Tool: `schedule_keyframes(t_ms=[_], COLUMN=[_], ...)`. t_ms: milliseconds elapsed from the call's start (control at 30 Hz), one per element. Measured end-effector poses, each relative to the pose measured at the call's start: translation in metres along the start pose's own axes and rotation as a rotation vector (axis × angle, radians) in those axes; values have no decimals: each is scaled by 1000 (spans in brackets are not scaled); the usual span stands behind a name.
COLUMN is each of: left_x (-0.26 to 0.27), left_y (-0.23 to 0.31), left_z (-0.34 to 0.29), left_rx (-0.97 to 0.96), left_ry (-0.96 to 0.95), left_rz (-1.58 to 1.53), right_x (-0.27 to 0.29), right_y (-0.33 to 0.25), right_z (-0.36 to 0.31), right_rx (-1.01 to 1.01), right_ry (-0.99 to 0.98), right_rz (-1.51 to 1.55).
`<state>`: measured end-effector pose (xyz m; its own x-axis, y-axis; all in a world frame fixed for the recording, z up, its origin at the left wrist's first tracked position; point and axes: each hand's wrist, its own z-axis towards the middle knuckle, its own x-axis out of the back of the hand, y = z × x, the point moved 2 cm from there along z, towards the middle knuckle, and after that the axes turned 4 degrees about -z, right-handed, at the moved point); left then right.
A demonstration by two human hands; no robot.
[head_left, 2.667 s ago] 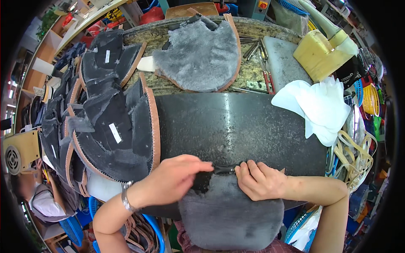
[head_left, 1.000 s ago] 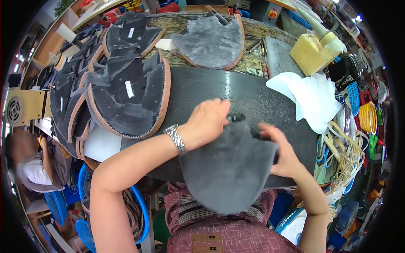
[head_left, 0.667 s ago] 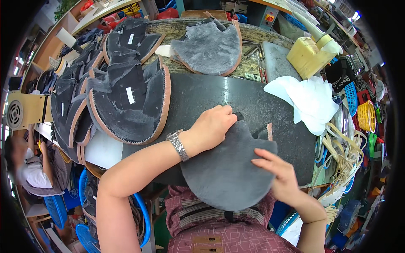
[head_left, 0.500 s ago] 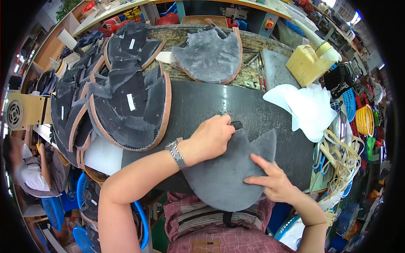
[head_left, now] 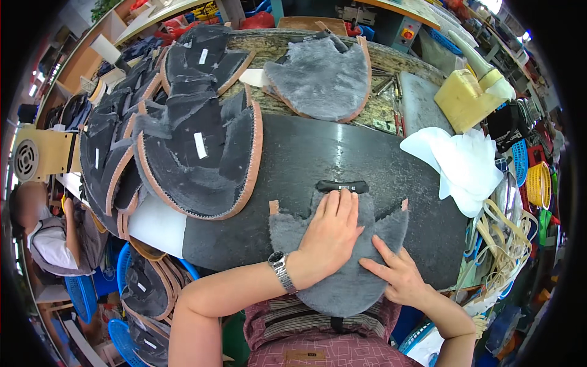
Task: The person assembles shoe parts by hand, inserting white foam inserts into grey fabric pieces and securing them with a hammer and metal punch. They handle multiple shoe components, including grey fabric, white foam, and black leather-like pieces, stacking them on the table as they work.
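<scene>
A grey fleece piece [head_left: 342,296], rounded at its near end, lies on the black work board [head_left: 293,147] and reaches over its front edge. Two pointed side wings bear tan tips, and a black strip [head_left: 330,185] with a small label lies across the top of its middle tab. My left hand [head_left: 330,231], with a metal-band watch at the wrist, presses flat on the fleece just below that strip, fingers stretched together. Over the right wing and right edge, my right hand [head_left: 400,275] rests with fingers spread; part of it is hidden underneath.
Dark shoe-upper-like pieces with tan edging [head_left: 199,159] are piled at the left. Another grey fleece piece [head_left: 321,79] lies beyond the board. White sheets [head_left: 458,165], a yellow block [head_left: 458,101] and tangled cream straps [head_left: 498,244] are at the right. A co-worker [head_left: 52,232] sits far left.
My left hand has gone from a closed grip by the black strip to lying flat on the fleece. The strip now lies straight across, and both wings show. My view has shifted slightly.
</scene>
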<state>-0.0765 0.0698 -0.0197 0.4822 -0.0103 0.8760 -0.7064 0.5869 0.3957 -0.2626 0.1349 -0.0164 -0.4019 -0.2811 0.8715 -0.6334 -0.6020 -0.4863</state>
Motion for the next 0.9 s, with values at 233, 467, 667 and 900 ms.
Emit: schedule_keyframes(t_ms=[233, 467, 667, 900], left_x=[2, 11, 6, 23], left_y=[-4, -8, -8, -52], left_z=[-4, -11, -9, -26], left_rx=[-188, -360, -359, -562], left_ry=[-167, -362, -334, -396], left_rz=[-158, -186, -150, -153], right_x=[2, 24, 25, -24], right_y=[7, 5, -4, -33], right_z=[0, 0, 8, -2], right_rx=[48, -69, 30, 318], right_ry=[-69, -124, 86, -174], right_rz=[-195, -304, -377, -469])
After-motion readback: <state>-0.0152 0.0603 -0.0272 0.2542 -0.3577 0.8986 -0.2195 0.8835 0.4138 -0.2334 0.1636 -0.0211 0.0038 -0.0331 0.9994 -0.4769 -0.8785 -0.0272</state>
